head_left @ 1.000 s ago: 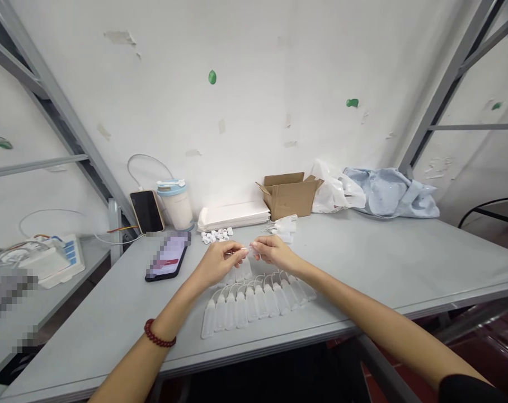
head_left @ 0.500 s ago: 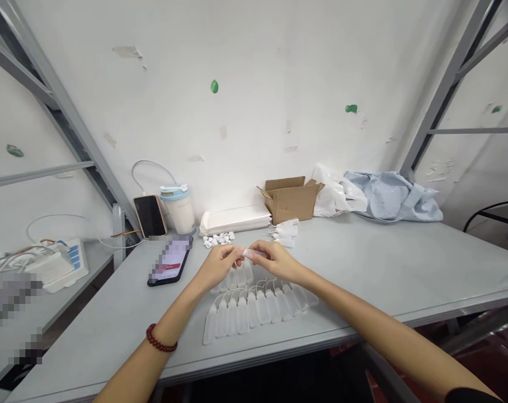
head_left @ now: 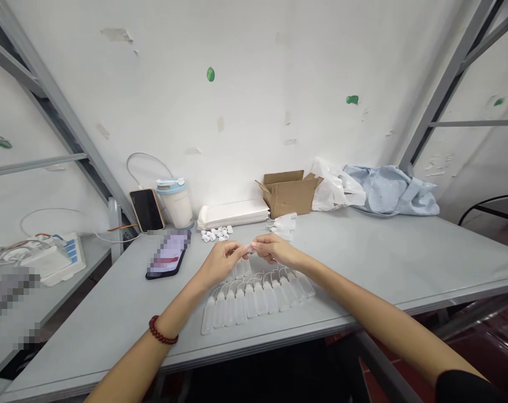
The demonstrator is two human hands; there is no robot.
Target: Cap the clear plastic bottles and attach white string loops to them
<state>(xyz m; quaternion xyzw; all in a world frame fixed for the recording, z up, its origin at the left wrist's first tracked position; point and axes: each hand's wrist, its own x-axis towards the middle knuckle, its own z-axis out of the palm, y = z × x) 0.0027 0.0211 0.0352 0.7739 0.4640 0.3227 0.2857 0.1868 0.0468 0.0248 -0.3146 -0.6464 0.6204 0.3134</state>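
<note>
My left hand point(head_left: 223, 261) and my right hand point(head_left: 280, 251) meet above the table, both closed on a small translucent plastic bottle point(head_left: 250, 248). Only a bit of it shows between the fingertips; my right hand hides the body. Below the hands lies a row of similar bottles point(head_left: 260, 298) with thin bent white tubes at their necks. A few more bottles point(head_left: 239, 271) lie behind that row, partly covered by my left hand. Small white caps point(head_left: 217, 234) are heaped beyond my left hand. Past my right hand is a little pile of bottles point(head_left: 284, 224).
A phone point(head_left: 169, 254) lies left of the hands, with a lidded cup point(head_left: 176, 204) and a second phone point(head_left: 147, 210) behind it. White flat sheets point(head_left: 234, 214), a cardboard box point(head_left: 291, 196), a white plastic bag point(head_left: 333, 187) and blue cloth point(head_left: 388, 190) line the wall.
My right hand has slid left along the bottle, so its fingertips now meet those of my left hand. Less of the bottle shows. The view has shifted slightly.
</note>
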